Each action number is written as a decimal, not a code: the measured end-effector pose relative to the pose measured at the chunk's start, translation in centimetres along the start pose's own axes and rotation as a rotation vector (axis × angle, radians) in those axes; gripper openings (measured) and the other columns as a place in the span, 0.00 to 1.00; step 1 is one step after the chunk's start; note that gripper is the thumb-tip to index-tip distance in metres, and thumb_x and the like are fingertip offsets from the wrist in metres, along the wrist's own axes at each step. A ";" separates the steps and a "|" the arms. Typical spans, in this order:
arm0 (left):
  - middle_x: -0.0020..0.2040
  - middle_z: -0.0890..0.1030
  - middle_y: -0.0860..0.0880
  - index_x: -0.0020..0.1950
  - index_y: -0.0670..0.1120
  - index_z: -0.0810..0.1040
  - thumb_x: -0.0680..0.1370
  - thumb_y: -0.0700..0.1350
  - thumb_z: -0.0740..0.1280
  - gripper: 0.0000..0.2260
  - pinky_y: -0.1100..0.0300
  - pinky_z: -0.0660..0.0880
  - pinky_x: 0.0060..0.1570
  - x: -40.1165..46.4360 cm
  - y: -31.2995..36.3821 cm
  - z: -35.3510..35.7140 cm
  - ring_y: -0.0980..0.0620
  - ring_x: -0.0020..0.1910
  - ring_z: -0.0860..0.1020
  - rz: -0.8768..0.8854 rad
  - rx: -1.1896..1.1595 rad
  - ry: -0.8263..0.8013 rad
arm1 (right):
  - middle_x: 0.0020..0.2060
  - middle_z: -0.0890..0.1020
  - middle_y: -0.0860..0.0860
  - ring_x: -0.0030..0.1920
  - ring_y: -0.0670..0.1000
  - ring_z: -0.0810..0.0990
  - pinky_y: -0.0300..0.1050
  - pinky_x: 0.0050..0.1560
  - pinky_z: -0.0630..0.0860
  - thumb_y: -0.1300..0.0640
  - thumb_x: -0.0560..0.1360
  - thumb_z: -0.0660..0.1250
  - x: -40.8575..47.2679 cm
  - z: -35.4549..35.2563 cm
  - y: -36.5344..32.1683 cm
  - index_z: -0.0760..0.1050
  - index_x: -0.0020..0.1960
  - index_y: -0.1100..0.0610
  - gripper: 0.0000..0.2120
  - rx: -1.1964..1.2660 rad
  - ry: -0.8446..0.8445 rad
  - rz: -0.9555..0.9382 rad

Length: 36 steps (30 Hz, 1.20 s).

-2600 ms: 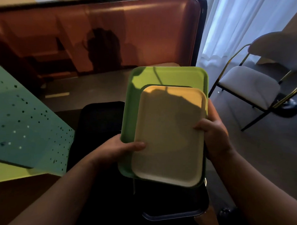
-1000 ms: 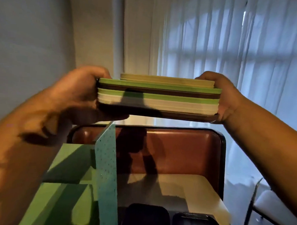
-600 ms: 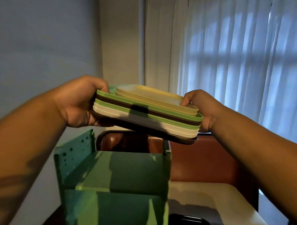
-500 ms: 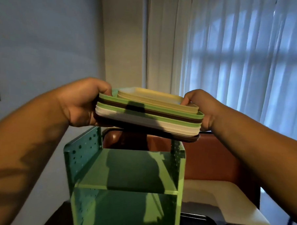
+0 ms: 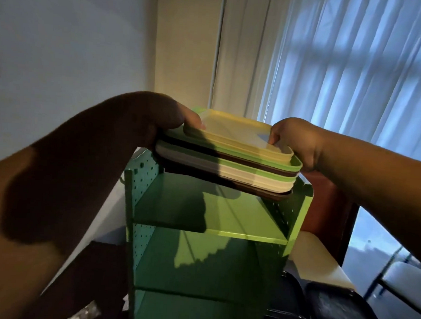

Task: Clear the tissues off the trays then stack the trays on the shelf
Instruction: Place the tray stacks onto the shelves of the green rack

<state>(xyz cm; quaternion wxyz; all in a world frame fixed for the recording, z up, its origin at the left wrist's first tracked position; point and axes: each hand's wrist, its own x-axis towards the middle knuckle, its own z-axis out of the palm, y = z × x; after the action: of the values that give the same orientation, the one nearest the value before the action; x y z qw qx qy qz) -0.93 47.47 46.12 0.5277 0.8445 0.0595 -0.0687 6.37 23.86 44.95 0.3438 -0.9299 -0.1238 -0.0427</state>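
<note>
Above the green shelf (image 5: 211, 222), left hand (image 5: 165, 114) and right hand (image 5: 294, 141) carry the tray stack (image 5: 231, 158) level, fingers pinching opposite ends so nothing slides

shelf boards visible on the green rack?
3. The top shelf board sits right under the tray stack held by the left hand and right hand; the middle board lies below; the lowest meets the frame edge. More may be hidden.

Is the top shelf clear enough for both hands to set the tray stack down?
Probably yes: the top shelf looks bare and open in front, with the tray stack directly above it, held by left hand and right hand.
</note>
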 end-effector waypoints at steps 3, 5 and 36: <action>0.52 0.79 0.41 0.63 0.38 0.77 0.80 0.47 0.66 0.16 0.53 0.75 0.49 0.0 -0.2 0.4 0.44 0.47 0.78 -0.022 0.006 -0.013 | 0.33 0.66 0.51 0.33 0.49 0.65 0.37 0.33 0.65 0.72 0.80 0.59 0.5 0.7 -0.4 0.70 0.35 0.59 0.17 -0.183 -0.013 0.029; 0.54 0.79 0.41 0.63 0.38 0.76 0.79 0.48 0.67 0.17 0.53 0.76 0.50 0.2 -0.7 0.7 0.44 0.50 0.78 -0.031 0.023 -0.004 | 0.38 0.69 0.56 0.42 0.54 0.68 0.39 0.37 0.68 0.73 0.79 0.60 0.6 1.0 -0.7 0.77 0.47 0.66 0.09 -0.259 -0.013 0.031; 0.52 0.83 0.38 0.61 0.39 0.76 0.75 0.50 0.73 0.21 0.48 0.82 0.46 2.6 -10.4 5.5 0.40 0.47 0.84 0.014 -0.212 0.104 | 0.53 0.72 0.59 0.52 0.57 0.70 0.48 0.44 0.72 0.60 0.82 0.58 -1.3 6.3 0.4 0.71 0.72 0.67 0.20 -0.167 -0.312 0.182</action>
<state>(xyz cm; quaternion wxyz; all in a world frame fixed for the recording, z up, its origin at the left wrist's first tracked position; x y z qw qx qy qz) -0.43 47.11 34.01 0.6109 0.7867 0.0880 -0.0146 5.16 27.34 39.68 0.2445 -0.9578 -0.0873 0.1231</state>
